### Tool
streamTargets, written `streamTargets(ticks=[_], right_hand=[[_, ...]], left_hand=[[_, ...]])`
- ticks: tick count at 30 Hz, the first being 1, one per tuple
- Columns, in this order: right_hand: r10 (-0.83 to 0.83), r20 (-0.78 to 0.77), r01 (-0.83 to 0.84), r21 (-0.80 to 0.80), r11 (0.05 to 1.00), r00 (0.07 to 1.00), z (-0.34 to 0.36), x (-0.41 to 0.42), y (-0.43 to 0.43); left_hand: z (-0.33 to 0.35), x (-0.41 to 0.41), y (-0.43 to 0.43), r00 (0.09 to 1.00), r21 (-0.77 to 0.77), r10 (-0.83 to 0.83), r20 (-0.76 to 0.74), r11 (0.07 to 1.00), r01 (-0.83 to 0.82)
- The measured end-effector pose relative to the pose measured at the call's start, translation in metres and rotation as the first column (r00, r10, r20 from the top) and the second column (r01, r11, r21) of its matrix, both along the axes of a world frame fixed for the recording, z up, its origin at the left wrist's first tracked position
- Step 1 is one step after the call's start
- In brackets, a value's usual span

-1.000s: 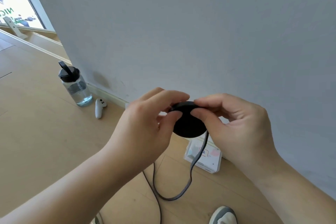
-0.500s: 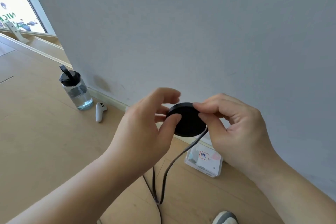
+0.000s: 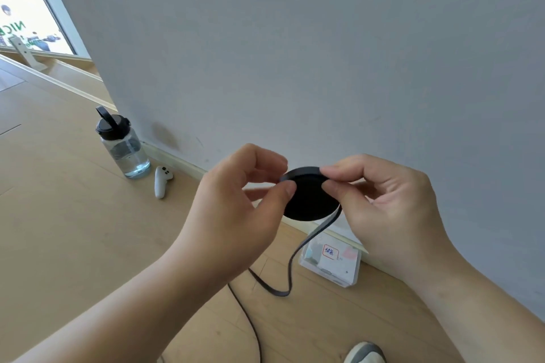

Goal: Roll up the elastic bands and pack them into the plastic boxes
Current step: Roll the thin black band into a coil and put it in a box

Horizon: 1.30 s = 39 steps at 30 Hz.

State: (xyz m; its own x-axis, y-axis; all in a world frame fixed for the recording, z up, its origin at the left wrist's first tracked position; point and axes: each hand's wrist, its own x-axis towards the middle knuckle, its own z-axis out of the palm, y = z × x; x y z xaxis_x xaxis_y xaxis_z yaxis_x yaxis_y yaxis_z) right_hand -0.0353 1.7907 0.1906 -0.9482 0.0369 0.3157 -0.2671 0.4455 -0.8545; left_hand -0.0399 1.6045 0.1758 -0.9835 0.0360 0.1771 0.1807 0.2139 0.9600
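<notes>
Pale wood-plank floor meets a smooth grey-white wall at a low cream skirting board.

Containers:
- Plastic box: clear, rectangular, lying on the floor against the skirting board, right of centre, below your right hand. Inside are pale blue-green and white contents, a white label with handwritten characters and a pink patch. What the contents are cannot be told.
- Bottle: clear, cylindrical, upright at the far left by the wall, with water in its lower part. It has a black cap with a loop handle.

Task item:
- Elastic band: flat, dark and matte, wound into a tight round disc. You hold it in the air between your hands, up and left of the box.
- Tail: hangs from the disc's lower right edge, loops near the floor, then passes under your left forearm.

Hands:
- Left hand: thumb and curled fingers pinch the disc's left edge.
- Right hand: thumb and forefinger pinch the disc's upper right rim, the other fingers curled.

Other:
- Controller: white, smooth plastic, lying just beside the bottle.
- Shoe: grey and white, toe at the near edge.
</notes>
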Motion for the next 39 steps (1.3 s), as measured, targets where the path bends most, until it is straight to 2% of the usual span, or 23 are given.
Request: streamTargets(ticks=[2, 4, 9, 14, 16, 18, 22, 24, 28, 32, 35, 39], right_hand=[[0.035, -0.101, -0.024, 0.111, 0.993, 0.994, -0.001, 0.000, -0.001], [0.055, -0.174, -0.027, 0.159, 0.987, 0.983, -0.003, 0.000, -0.002], [0.040, -0.168, -0.028, 0.074, 0.997, 0.985, -0.003, -0.001, -0.003], [0.085, -0.194, -0.047, 0.196, 0.979, 0.977, -0.003, -0.002, -0.002], [0.056, -0.165, -0.031, 0.150, 0.988, 0.985, -0.001, 0.000, -0.006], [0.010, -0.088, -0.008, 0.024, 1.000, 0.996, 0.001, 0.003, -0.009], [0.014, 0.021, -0.011, -0.128, 0.992, 1.000, 0.002, 0.001, -0.005], [0.008, 0.036, -0.003, -0.138, 0.990, 0.999, 0.001, 0.000, -0.003], [-0.005, -0.032, 0.007, 0.085, 0.996, 0.999, -0.001, 0.001, -0.003], [0.047, -0.235, 0.014, 0.250, 0.968, 0.971, -0.004, -0.004, 0.002], [0.067, -0.275, 0.004, 0.253, 0.967, 0.959, -0.006, -0.006, 0.003], [0.081, -0.256, -0.022, 0.227, 0.974, 0.963, -0.009, -0.006, 0.004]], left_hand=[[0.002, 0.000, 0.000, 0.998, -0.089, -0.044, -0.055, 0.995, 0.039], [0.004, 0.000, -0.001, 0.997, -0.090, -0.053, -0.055, 0.995, 0.048], [0.003, 0.000, -0.002, 0.999, -0.069, -0.035, -0.039, 0.997, 0.033], [0.001, 0.002, -0.002, 0.995, -0.111, -0.101, -0.010, 0.989, 0.100], [0.002, 0.001, -0.003, 0.995, -0.124, -0.092, -0.046, 0.989, 0.086], [0.004, 0.000, -0.003, 0.997, -0.083, -0.047, -0.055, 0.996, 0.042], [0.002, -0.005, -0.006, 0.996, 0.159, 0.082, 0.023, 0.984, -0.084], [0.001, -0.007, -0.005, 0.995, 0.175, 0.084, 0.048, 0.980, -0.091], [-0.001, -0.003, -0.003, 1.000, -0.070, 0.024, -0.005, 0.997, -0.024], [0.001, -0.002, -0.004, 0.999, -0.086, -0.036, -0.016, 0.996, 0.035], [0.005, -0.003, -0.005, 0.997, -0.058, -0.074, -0.002, 0.996, 0.073], [0.004, -0.003, -0.005, 0.997, -0.105, -0.078, -0.008, 0.992, 0.077]])
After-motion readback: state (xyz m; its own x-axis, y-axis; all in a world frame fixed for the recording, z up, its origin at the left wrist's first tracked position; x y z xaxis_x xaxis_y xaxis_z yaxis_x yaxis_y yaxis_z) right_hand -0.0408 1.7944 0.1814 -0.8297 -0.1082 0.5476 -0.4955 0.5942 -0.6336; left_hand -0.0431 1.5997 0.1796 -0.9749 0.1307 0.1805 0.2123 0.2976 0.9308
